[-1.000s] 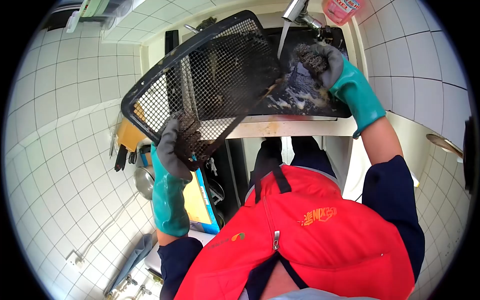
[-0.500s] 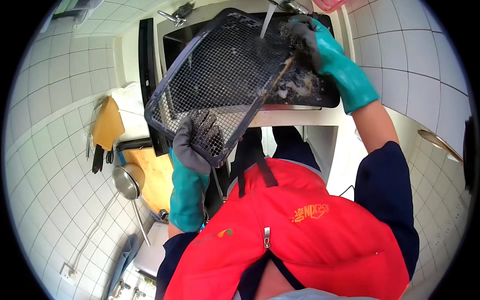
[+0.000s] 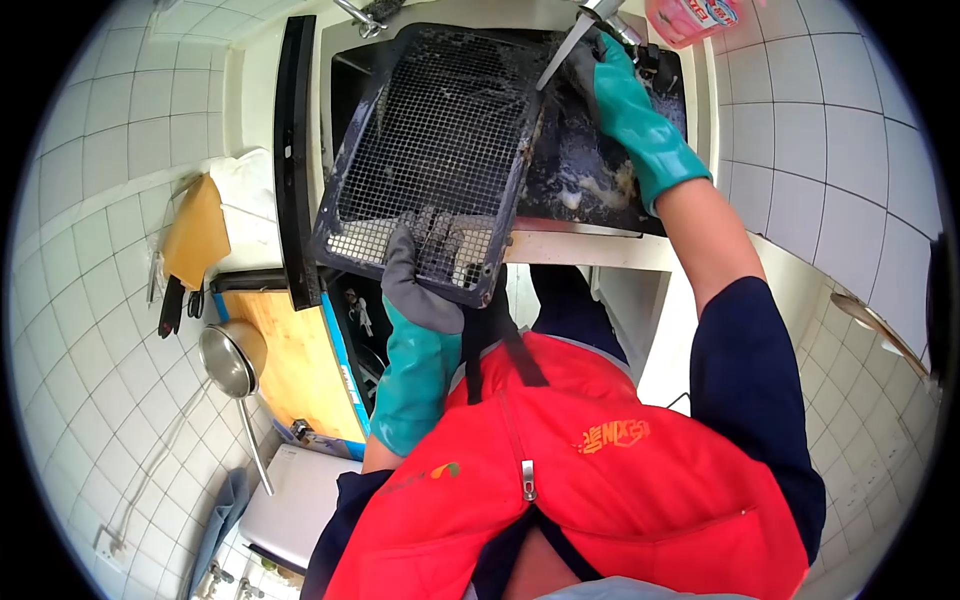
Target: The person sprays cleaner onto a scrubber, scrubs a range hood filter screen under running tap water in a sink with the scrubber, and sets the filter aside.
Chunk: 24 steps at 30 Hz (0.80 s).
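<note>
Well, a metal pan point(image 3: 230, 360) with a long handle is well off to the left of the left grip point(image 3: 420, 290). From that grip, the mesh rack point(image 3: 440, 120) stretches away over the black tray point(image 3: 650, 214). The rack looks wet and greasy, and only its near end is held, so it might slip or tip down. The left grip pinches that end hard, thumb in front and fingers behind, with just the thin edge between.

Next, close to the left side of the right grip point(image 3: 596, 80), water point(image 3: 565, 50) pours from the tap point(image 3: 605, 10). It could splash if it hits the rack's rim. The right grip's fingers are dark and hidden, so I can't say how wide they are or what they hold. Past that grip, to its right, is a pink bottle point(image 3: 690, 22).
</note>
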Each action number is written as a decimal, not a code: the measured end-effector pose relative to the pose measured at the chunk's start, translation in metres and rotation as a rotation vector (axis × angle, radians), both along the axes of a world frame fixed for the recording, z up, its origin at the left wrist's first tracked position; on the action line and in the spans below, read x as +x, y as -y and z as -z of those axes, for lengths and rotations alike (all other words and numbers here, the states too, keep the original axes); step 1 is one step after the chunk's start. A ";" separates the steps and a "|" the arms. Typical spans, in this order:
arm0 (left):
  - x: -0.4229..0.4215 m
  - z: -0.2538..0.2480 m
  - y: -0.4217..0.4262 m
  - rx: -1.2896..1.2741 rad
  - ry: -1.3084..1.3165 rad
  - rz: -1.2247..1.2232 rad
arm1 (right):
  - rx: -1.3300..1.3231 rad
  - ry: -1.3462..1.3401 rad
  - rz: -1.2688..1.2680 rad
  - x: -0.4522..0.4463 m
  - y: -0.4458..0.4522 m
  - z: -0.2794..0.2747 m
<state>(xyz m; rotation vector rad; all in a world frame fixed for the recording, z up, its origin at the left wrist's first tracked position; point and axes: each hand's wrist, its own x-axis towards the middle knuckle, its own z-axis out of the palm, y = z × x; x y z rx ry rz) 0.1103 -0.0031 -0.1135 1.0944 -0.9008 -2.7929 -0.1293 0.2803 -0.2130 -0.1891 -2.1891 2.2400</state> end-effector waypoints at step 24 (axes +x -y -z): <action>0.010 -0.012 -0.025 -0.674 -0.286 0.370 | 0.461 0.060 -0.159 0.046 -0.008 -0.049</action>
